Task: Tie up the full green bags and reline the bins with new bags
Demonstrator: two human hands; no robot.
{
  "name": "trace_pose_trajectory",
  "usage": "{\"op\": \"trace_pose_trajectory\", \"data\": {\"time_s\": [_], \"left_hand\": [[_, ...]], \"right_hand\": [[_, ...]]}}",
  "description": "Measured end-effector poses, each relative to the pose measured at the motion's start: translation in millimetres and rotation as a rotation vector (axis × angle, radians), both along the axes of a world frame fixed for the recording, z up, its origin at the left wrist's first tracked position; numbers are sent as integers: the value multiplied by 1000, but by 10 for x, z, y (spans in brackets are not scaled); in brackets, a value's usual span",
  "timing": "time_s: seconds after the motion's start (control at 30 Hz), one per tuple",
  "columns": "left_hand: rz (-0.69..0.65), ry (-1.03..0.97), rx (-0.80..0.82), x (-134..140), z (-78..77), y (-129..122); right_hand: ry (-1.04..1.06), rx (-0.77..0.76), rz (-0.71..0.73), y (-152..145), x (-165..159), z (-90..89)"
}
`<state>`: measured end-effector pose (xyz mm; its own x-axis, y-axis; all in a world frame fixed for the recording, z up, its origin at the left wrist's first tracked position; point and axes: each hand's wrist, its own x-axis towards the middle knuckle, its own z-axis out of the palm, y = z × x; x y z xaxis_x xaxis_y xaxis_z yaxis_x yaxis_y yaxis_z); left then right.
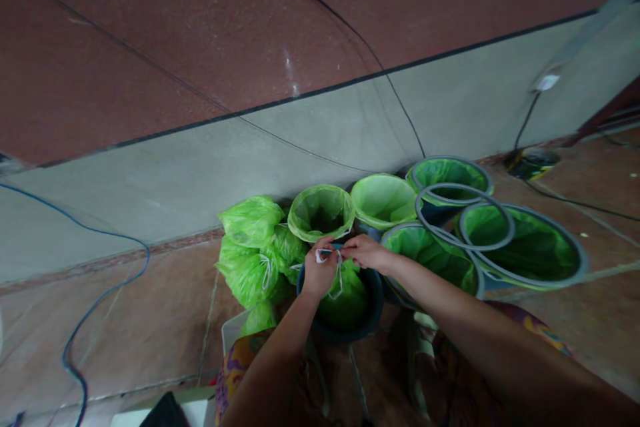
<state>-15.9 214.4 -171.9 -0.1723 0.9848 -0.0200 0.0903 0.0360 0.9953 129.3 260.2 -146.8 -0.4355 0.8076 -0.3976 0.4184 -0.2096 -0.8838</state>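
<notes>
A green plastic bag [347, 303] sits inside a dark blue bin [376, 313] in front of me, its neck gathered at the top. My left hand [321, 270] is closed on the white drawstring [324, 255] over the bin's far rim. Just to its right, my right hand [364, 252] pinches the same drawstring with its fingertips. A loop of the string hangs down over the bag. To the left of the bin lie several tied green bags [250, 273] with white strings.
Behind stand two bins lined with light green bags [320, 213] [384, 200]. More lined bins with grey rims [523, 247] stand at right, with loose grey rings [465, 217] on top. A blue cable [107, 287] crosses the tiled floor at left; the wall [200, 187] runs behind.
</notes>
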Motion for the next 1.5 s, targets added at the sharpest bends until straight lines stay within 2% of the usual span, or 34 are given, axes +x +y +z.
{"op": "trace_pose_trajectory", "data": {"time_s": [0.1,0.27,0.33,0.43,0.5,0.6,0.67,0.83,0.93,1.1,1.2,1.3,1.37,1.5], "left_hand": [[-18,7,-11,-18,8,12],[-95,18,-56,-72,36,29],[-124,44,-92,-97,37,35],[-111,177,-104,-139,15,42],[-75,278,-101,-171,-16,42],[-28,372,-136,-225,-77,34],[-23,382,-177,-262,-119,31],[-30,309,-242,-322,-186,31],[-56,436,-259,-301,-211,9],[-197,652,-272,-232,-254,-42],[-187,646,-299,-258,-230,-40],[-256,539,-226,-325,-160,-36],[-354,488,-190,-353,-118,-52],[-476,488,-189,-312,-111,-97]], "right_hand": [[64,-111,-57,8,19,-60],[53,-63,-28,8,15,-129],[-79,90,40,1,2,-121],[-403,448,174,-8,-10,-82],[-595,541,206,-8,0,-60],[-753,478,204,3,48,-57],[-770,465,217,9,89,-80],[-557,494,306,-98,82,-243],[-514,504,396,-276,-18,-404],[-693,423,526,-444,-158,-608],[-660,447,449,-328,-162,-607],[-556,428,294,-147,-115,-536],[-418,330,196,-71,-80,-476],[38,-35,-21,-75,-51,-350]]}}
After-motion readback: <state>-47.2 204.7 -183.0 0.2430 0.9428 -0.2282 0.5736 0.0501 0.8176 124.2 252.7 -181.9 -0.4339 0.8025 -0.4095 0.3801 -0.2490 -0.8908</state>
